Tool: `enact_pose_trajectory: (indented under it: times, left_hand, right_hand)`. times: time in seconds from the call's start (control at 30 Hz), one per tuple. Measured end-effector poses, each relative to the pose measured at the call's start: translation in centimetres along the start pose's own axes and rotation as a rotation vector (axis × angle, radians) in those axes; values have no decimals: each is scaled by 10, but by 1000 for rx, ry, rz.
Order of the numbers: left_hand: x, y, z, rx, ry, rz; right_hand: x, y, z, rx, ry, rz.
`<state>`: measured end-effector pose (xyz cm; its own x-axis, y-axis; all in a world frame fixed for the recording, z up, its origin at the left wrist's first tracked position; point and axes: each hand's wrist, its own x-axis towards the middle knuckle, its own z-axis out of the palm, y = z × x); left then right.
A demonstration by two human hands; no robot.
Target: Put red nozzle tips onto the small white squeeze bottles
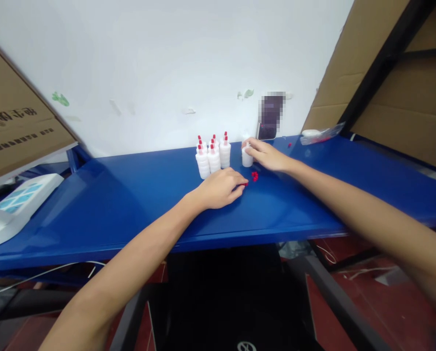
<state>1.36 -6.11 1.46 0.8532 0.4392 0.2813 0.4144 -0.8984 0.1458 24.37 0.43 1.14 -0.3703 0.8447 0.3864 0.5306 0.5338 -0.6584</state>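
Several small white bottles with red caps (213, 156) stand in a cluster on the blue table (130, 204). My right hand (265, 154) is wrapped round one more white bottle (247, 157), which stands upright just right of the cluster and shows no red cap. My left hand (221, 187) rests on the table in front of the cluster, its fingers curled and pinching a small red cap (245, 184) at the fingertips. A few loose red caps (255, 176) lie on the table between my two hands.
A phone (269, 119) leans against the white wall behind the bottles. A clear plastic bag (318, 133) lies at the back right. A white scale-like device (15, 202) sits at the left end. Cardboard boxes (9, 122) flank both sides. One stray red cap (289, 145) lies near the phone.
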Motion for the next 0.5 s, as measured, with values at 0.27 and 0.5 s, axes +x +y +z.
enact_pose_trajectory:
  times: [0.27,0.5]
  left_hand:
    - [-1,-10,5,-44,53,-6]
    - [-2,-8,3,-39,60,-40]
  right_hand:
    - [1,-2,-1,-76,60,-47]
    - [0,-2,-9,-332,-33,-56]
